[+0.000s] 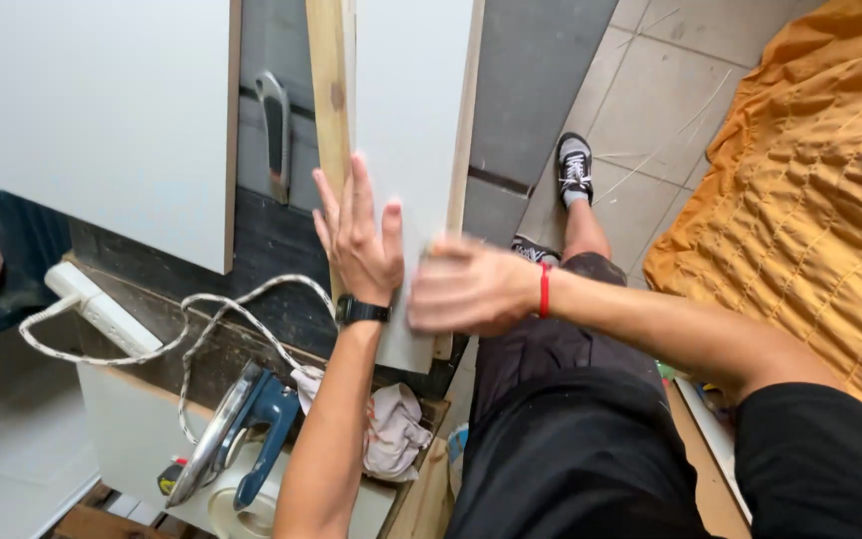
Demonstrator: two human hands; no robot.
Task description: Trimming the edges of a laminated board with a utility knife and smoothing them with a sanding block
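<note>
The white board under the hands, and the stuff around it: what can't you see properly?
Head view only:
- The right hand is motion-blurred, so its fingers and grip are unclear.
- The white board runs past the top edge; both hands cover its lower part.
- The left hand lies flat, hiding the spot beneath it.
- The blue power saw is partly behind the left forearm; its blade cannot be made out.
- The orange quilt is cut off at right.

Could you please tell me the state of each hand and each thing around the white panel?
Left hand: flat, fingers spread on white panel.
Right hand: blurred, pressed against panel's lower edge.
Wooden strip: lying along the panel.
Circular saw: resting, unheld.
Cloth: crumpled.
</note>
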